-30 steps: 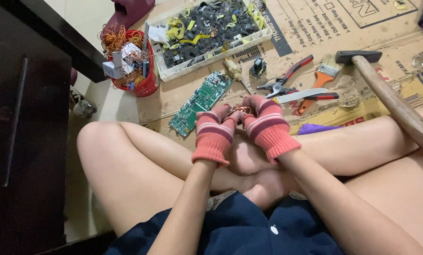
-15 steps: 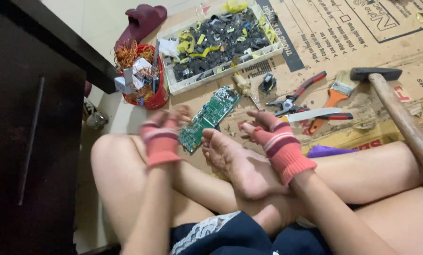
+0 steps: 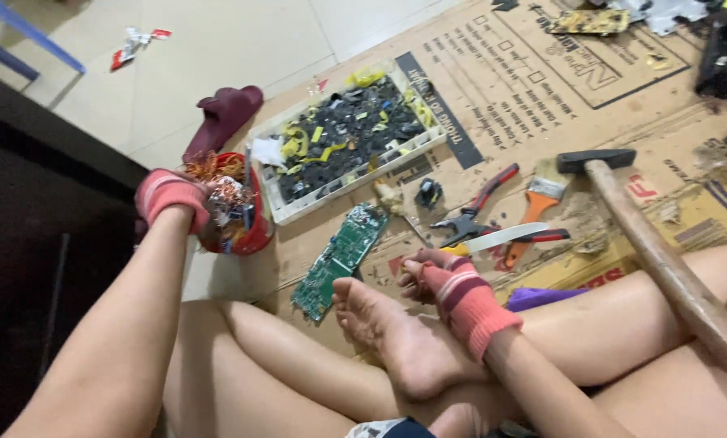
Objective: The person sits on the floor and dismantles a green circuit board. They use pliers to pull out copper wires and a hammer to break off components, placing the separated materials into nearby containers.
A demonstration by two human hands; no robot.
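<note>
On the cardboard sheet (image 3: 542, 73) spread over the tiled floor, seated cross-legged, tools fanned out at 12 to 2 o'clock within arm's reach.

Left hand (image 3: 169, 195), in a red-pink striped glove, is out at 10 o'clock over the red tub (image 3: 246, 231) of copper wire scraps. Fingers are curled down over the tub rim; cannot tell if they pinch anything, the glove hides the tips. Looks like a sorting bin parked on that side so it's a short reach.

Right hand (image 3: 444, 280), same glove, sits low at centre, just beside the bare foot (image 3: 379, 324). Fingers are curled shut, apparently on something small; the item itself is too hidden to name.

Green circuit board (image 3: 339, 259) lies flat on the cardboard at 11 o'clock of the foot, between the two hands, touched by neither.

White tray (image 3: 286, 212) at 12 o'clock holds black and yellow stripped parts, so bulk goes there and copper in the tub, by the look of it.

Red-handled pliers (image 3: 481, 207), a knife blade (image 3: 505, 237) and an orange-handled brush (image 3: 533, 203) lie crossed at 1 o'clock. Hammer (image 3: 655, 251) lies with its handle propped on the right leg and its head on the cardboard, probably for a quick grab.

A maroon slipper (image 3: 221, 118) sits beyond the tub.
</note>
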